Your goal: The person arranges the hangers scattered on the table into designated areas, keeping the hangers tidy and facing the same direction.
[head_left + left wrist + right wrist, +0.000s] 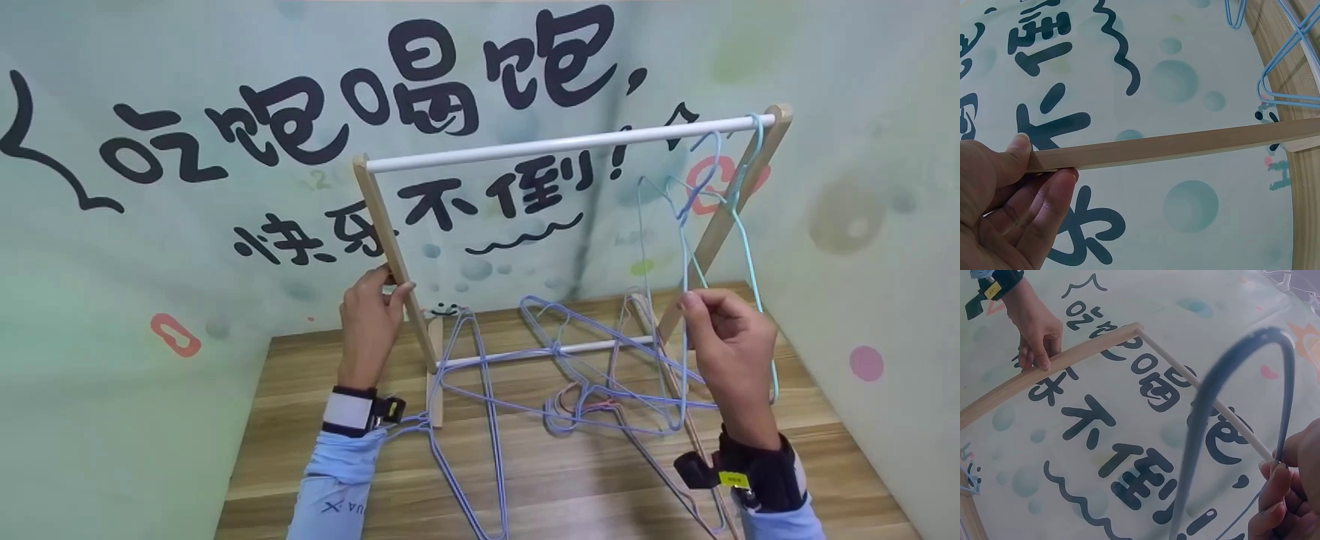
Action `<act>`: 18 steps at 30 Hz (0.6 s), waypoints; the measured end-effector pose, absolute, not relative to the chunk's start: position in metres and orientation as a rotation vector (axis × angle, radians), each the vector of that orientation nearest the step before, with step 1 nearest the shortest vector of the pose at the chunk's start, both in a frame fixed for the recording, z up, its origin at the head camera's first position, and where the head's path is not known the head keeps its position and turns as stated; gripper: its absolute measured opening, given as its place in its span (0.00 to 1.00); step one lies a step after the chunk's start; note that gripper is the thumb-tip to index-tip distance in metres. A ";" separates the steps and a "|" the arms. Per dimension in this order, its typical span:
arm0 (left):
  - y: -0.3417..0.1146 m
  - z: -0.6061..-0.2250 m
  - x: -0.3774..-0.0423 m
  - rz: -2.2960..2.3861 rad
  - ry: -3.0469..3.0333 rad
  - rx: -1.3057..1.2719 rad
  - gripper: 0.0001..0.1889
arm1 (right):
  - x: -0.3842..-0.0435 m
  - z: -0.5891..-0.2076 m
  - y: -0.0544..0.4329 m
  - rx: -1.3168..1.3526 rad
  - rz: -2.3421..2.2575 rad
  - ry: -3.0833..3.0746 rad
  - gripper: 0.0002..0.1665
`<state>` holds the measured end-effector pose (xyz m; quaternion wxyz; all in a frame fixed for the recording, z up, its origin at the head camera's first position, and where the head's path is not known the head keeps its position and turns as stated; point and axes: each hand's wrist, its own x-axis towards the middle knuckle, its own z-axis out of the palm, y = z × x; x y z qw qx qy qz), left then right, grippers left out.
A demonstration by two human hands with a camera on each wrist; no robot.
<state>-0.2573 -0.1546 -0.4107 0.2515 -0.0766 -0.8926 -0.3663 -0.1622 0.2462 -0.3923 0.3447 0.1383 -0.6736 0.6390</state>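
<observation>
A rack with a white top rod (562,145) and wooden side posts stands on the table. My left hand (371,315) grips its left wooden post (386,225), thumb on one side and fingers on the other, also plain in the left wrist view. Near the right end of the rack, my right hand (735,341) pinches a blue clothes hanger (682,214) by its side. That hanger's hook is close to the rod; whether it rests over it I cannot tell. A teal hanger (745,240) hangs from the rod's right end.
Several blue hangers (491,420) lie tangled across the rack's lower rod (607,346) and the wooden table (555,487). Pinkish hangers (600,406) lie among them. A printed wall (187,262) stands close behind and on both sides.
</observation>
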 end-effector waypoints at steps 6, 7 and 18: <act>-0.155 -0.411 -0.256 -0.990 -2.407 -0.227 0.14 | -0.162 -0.383 0.245 0.389 1.684 -1.691 0.06; -0.155 -0.411 -0.256 -0.990 -2.403 -0.232 0.14 | -0.161 -0.380 0.243 0.394 1.681 -1.688 0.06; -0.154 -0.410 -0.256 -1.000 -2.433 -0.209 0.15 | -0.160 -0.369 0.241 0.380 1.616 -1.707 0.06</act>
